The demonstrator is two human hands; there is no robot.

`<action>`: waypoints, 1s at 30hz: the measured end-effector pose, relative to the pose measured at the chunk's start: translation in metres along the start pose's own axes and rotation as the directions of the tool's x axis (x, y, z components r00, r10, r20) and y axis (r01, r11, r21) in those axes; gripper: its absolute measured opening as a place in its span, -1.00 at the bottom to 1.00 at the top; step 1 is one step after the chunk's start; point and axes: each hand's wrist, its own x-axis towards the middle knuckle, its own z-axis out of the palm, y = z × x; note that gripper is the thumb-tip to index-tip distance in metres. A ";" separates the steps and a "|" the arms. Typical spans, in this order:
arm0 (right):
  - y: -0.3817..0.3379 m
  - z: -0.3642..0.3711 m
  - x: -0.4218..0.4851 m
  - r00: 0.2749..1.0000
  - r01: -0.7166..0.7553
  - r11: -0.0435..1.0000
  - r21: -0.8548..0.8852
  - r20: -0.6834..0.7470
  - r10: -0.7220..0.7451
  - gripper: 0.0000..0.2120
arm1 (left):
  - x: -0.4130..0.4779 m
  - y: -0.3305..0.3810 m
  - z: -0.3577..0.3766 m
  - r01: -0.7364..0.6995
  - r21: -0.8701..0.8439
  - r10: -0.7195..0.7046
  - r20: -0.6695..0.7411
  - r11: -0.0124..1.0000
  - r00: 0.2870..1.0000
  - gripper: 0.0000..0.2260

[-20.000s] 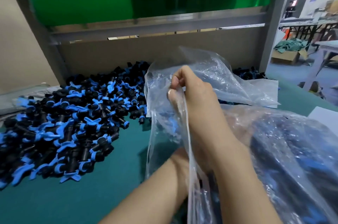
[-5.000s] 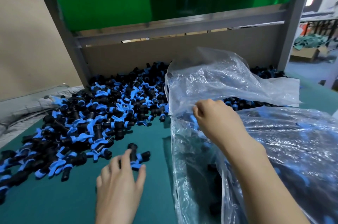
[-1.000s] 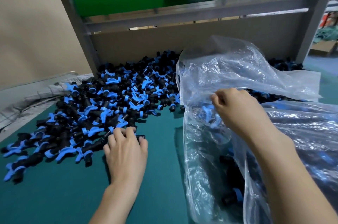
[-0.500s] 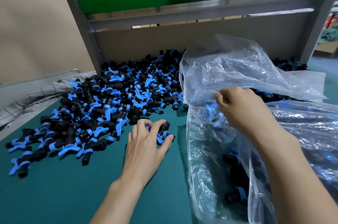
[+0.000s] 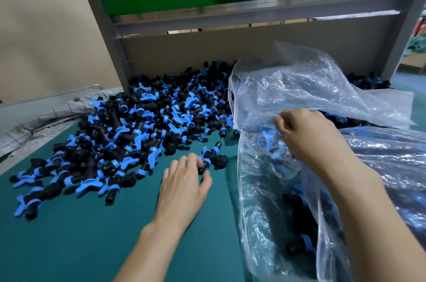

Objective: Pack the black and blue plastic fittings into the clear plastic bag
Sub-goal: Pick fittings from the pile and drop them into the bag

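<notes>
Your left hand [image 5: 184,180] pinches one small black and blue plastic fitting [image 5: 211,157] at its fingertips. It looks hard, light and bumpy, so hold its black middle. Just beside it, your right hand [image 5: 309,139] pinches the thin clear plastic bag [image 5: 288,88] by the rim. The bag looks floppy and slippery.

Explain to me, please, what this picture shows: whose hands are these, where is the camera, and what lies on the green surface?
No machine here: a person works with bare hands, and the camera sits on their head, looking down. On the dark green table mat lies a pile of black and blue plastic fittings. The left hand pinches one separate fitting beside it. The right hand pinches the rim of a clear plastic bag, holding it open; some fittings already lie inside.
</notes>
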 end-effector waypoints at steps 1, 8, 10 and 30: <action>0.000 0.000 0.000 1.000 0.000 1.000 0.001 0.002 0.000 -0.65 | 0.001 0.000 0.001 0.037 -0.030 -0.037 -0.008 0.999 0.999 -0.84; 0.001 0.001 0.001 1.000 0.000 1.000 0.007 0.000 0.000 -0.65 | 0.007 -0.004 0.001 0.158 -0.282 -0.166 -0.004 0.946 0.986 -0.95; 0.001 0.000 0.001 1.000 0.000 1.000 0.014 0.004 0.000 -0.65 | 0.010 -0.003 -0.002 0.231 -0.521 -0.261 0.018 0.822 0.965 -0.96; 0.001 0.000 0.000 1.000 0.011 1.000 0.000 0.002 -0.011 -0.63 | 0.018 -0.006 -0.010 0.273 -0.823 -0.410 0.054 0.498 0.910 -0.88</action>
